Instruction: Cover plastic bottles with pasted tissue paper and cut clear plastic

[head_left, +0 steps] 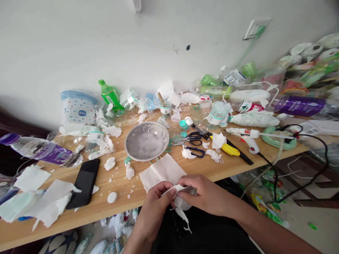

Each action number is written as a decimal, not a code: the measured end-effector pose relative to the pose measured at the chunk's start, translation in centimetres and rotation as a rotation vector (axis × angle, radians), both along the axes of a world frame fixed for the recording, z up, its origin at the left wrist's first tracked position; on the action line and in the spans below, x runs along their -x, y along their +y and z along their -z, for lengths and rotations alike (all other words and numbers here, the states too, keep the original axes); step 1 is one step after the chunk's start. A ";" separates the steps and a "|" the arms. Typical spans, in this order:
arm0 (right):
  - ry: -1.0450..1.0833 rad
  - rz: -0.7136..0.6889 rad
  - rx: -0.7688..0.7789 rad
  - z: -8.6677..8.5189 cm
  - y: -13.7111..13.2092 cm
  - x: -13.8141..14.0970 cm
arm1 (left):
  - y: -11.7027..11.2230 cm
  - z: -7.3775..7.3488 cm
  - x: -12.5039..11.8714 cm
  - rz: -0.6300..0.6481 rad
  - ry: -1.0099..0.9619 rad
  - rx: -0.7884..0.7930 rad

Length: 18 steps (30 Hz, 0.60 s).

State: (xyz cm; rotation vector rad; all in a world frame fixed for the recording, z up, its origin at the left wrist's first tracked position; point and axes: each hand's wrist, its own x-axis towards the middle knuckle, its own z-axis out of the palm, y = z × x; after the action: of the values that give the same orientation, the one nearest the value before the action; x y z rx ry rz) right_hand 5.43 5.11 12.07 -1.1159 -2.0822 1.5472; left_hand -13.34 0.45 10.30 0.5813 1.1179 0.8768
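Over my lap at the table's front edge, my left hand (160, 195) and my right hand (197, 192) pinch a crumpled white tissue (182, 204) between them. A torn strip of it dangles below the fingers. Whatever the tissue may be wrapped around is hidden. Just beyond my hands a flat folded paper tissue (163, 170) lies on the wooden table (127, 201). Behind that sheet stands a metal bowl (147, 141) with whitish cloudy liquid in it.
Right of the bowl lie scissors (194, 138), a yellow utility knife (230, 149) and a glue gun (249, 139) with a black cord. A phone (84, 182) and a purple-labelled bottle (45, 150) lie left. A green bottle (110, 96) leans near the wall. Tissue scraps are scattered about.
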 end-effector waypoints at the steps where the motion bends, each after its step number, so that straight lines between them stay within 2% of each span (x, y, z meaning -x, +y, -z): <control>1: -0.006 0.000 -0.018 0.0 0.0 0.1 | 0.0 -0.1 0.0 -0.003 -0.028 0.011; 5: -0.037 0.006 -0.074 0.1 0.2 0.0 | 0.0 -0.3 -0.1 0.013 -0.089 0.032; 10: -0.082 -0.042 -0.010 -0.7 0.2 -1.0 | 0.1 0.0 -0.1 -0.010 -0.074 0.022; 14: -0.059 0.040 -0.030 -1.1 -0.3 -1.3 | 0.3 0.5 -0.1 -0.005 -0.015 0.022; 18: -0.107 0.152 -0.047 -0.4 -0.5 -0.5 | 0.2 0.7 -0.2 -0.007 0.038 0.023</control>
State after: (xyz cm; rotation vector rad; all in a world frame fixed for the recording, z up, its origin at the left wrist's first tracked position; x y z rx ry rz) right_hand 5.92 4.63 12.46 -1.3334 -2.0364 1.3893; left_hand -13.14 0.69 9.60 0.5772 1.1635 0.8613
